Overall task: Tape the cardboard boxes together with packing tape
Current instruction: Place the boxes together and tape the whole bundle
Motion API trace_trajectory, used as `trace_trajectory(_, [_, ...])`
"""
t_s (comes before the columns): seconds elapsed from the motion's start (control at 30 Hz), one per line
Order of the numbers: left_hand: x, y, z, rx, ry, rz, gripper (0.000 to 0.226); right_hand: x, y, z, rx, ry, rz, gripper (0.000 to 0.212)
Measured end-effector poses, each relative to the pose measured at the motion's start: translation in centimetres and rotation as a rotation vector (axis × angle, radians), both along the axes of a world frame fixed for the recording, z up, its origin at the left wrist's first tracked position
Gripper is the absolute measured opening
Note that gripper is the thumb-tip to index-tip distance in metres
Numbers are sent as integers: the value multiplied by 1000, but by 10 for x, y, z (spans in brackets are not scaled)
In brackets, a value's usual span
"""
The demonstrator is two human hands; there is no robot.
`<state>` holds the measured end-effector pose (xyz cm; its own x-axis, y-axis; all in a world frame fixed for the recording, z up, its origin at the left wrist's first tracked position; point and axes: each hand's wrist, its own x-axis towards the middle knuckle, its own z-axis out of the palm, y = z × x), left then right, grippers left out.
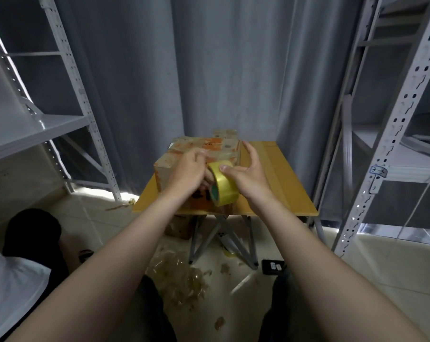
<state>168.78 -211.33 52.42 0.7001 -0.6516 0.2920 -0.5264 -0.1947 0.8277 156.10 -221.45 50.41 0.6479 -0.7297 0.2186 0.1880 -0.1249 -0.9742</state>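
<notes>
Worn cardboard boxes (pixel 210 150) with orange marks stand together on a small yellow folding table (pixel 280 183). A roll of yellow packing tape (pixel 225 185) is held over the near box. My left hand (pixel 190 170) grips the roll, its fingers curled into the core from the left. My right hand (pixel 246 172) lies against the roll's right side, thumb pressed on the top of the roll and the other fingers spread straight toward the far box. The near box's front face is mostly hidden by my hands and the roll.
Grey metal shelving stands at left (pixel 68 77) and right (pixel 391 134), with a grey curtain behind. Scraps of used tape (pixel 181 280) litter the floor under the table, beside a black device (pixel 273 266). A person in a white shirt (pixel 13 287) sits at lower left.
</notes>
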Motion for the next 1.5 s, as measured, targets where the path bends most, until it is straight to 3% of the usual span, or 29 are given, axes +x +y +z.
trace_trajectory(0.07, [26, 8, -7, 135, -485, 92, 32, -3, 2, -8, 19, 15, 29, 84])
trace_trajectory(0.1, [37, 9, -13, 251, -585, 10, 42, -4, 3, -12, 17, 19, 46, 81])
trace_trajectory(0.2, [54, 4, -40, 505, -572, -197, 57, -6, 11, -25, 13, 3, 101, 81])
trace_trajectory(0.4, [56, -18, -68, 312, -547, 1, 44, -16, 21, -52, -6, -70, 197, 71])
trace_trajectory(0.7, [46, -41, -69, 225, -477, 120, 36, -44, 3, -92, 9, 48, 207, 49])
trace_trajectory(0.9, [51, -50, -53, 307, -420, 38, 42, -53, -42, -85, 55, -31, -165, 29])
trace_trajectory(1.0, [58, -49, -34, 470, -579, 105, 38, -43, -77, -73, -55, -39, -380, 19])
trace_trajectory(1.07, [62, -57, -22, 466, -644, 48, 38, -31, -101, -66, -115, -22, -488, 14])
trace_trajectory(1.23, [79, -78, -15, 419, -502, -400, 41, -1, -151, -62, -307, 243, -631, 23])
trace_trajectory(1.5, [90, -80, -24, 372, -550, -413, 66, 7, -193, -103, -602, 771, -528, 34])
